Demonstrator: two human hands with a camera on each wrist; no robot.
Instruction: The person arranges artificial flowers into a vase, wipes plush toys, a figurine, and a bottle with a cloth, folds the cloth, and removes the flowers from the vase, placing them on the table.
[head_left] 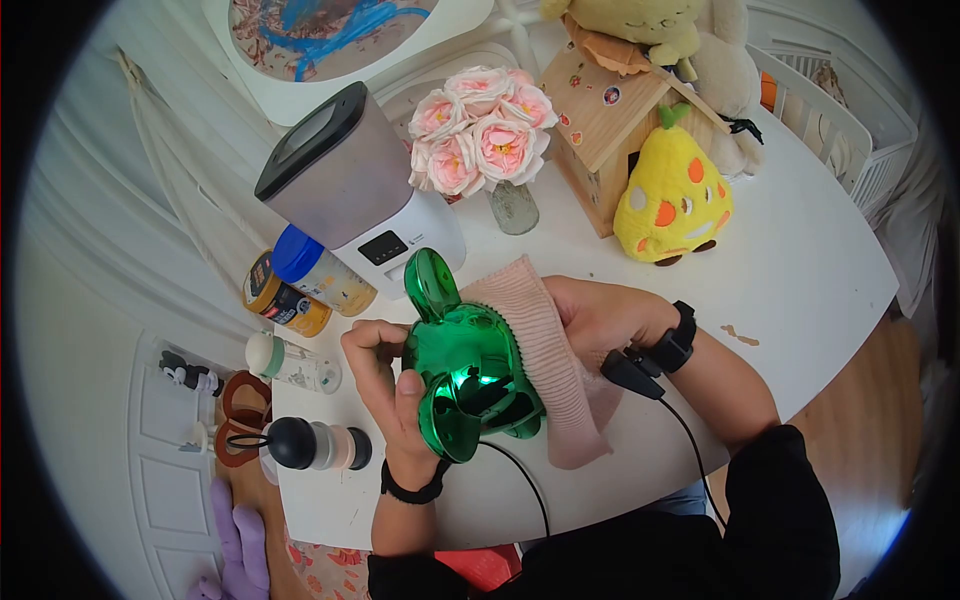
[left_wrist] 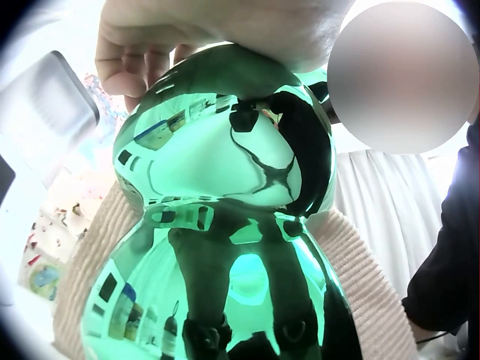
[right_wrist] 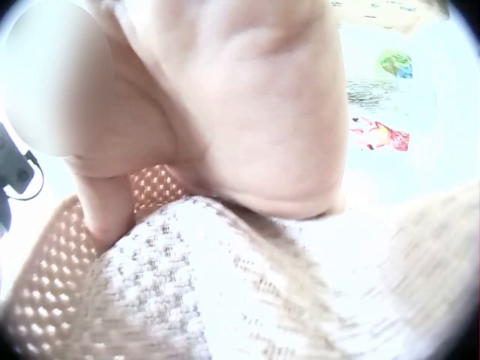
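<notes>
Slickness could let the glossy green eared figurine (head_left: 455,350) slip: left hand (head_left: 388,400) curls fingers round it; right hand (head_left: 608,315), at two o'clock, grips pink ribbed knit cloth (head_left: 540,335).

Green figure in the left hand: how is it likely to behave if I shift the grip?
The green figure is probably slippery, as its surface is mirror-smooth. It looks stiff: its curves show no sag or dent beside the left hand. Its bulging, rounded body suggests it could roll if laid on its side.
</notes>
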